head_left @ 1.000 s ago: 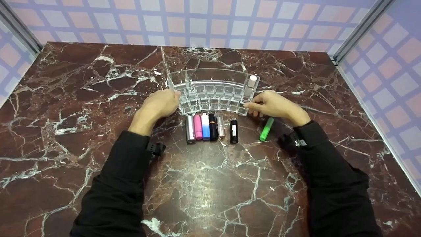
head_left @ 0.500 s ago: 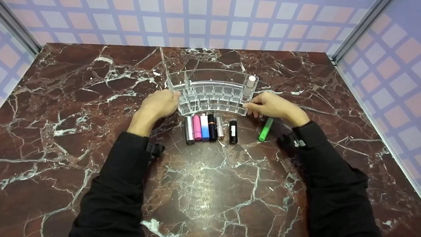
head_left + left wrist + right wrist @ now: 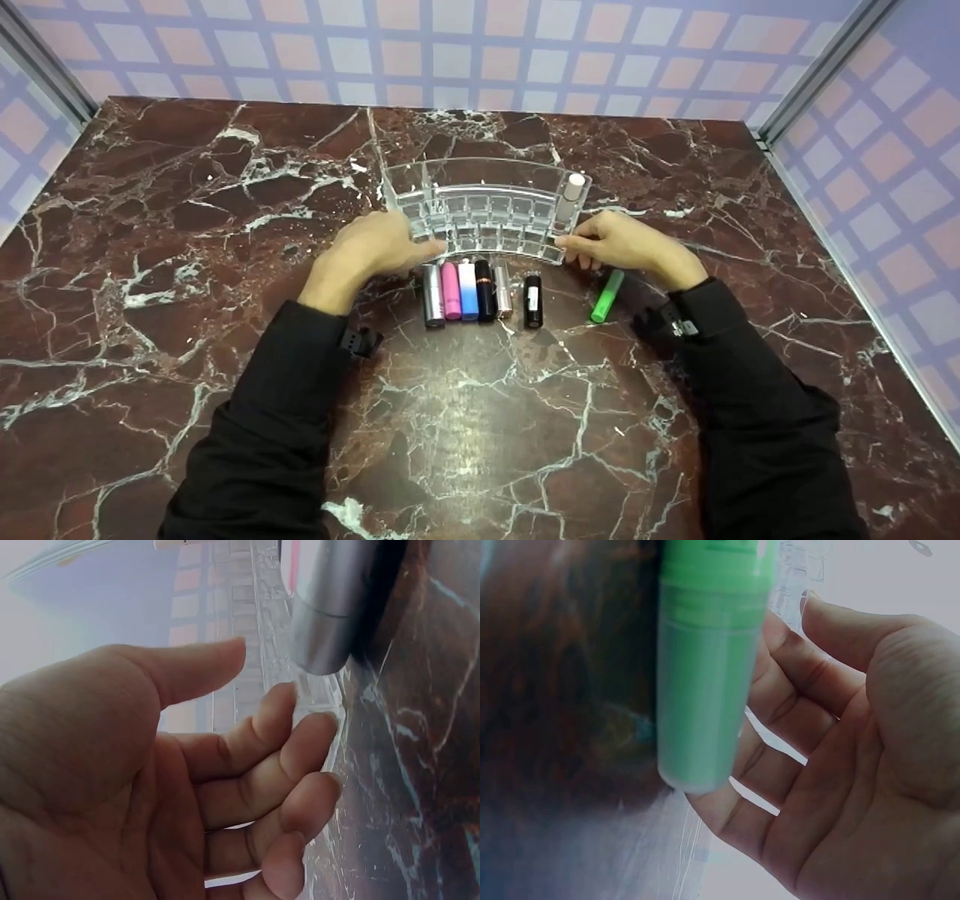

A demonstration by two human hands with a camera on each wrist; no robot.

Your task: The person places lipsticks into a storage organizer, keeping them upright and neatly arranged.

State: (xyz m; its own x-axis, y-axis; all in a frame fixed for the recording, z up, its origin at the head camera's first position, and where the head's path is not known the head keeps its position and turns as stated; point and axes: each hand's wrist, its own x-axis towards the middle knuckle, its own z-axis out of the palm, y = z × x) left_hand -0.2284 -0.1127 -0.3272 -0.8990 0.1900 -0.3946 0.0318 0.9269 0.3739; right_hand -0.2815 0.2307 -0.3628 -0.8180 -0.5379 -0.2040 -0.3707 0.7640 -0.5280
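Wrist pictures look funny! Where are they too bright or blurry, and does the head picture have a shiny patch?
Head view: yes, pale glare on the table, low in the middle; left wrist view: bright haze whitens the upper left, and the clear rack looks faint; right wrist view: nearly white at upper right, the green tube blurry.

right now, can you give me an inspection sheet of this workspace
Surface: dark red marbled table
Job's things: clear rack; white-capped tube in its right-end slot; lying in front, a row of five tubes, a lone black tube, a green tube
Clutter: nothing seen
Hands: left hand at the rack's left front corner, fingers relaxed, contact unclear; right hand pinches its right front corner
Cables: nothing seen
Surroundings: checked panels behind and at both sides
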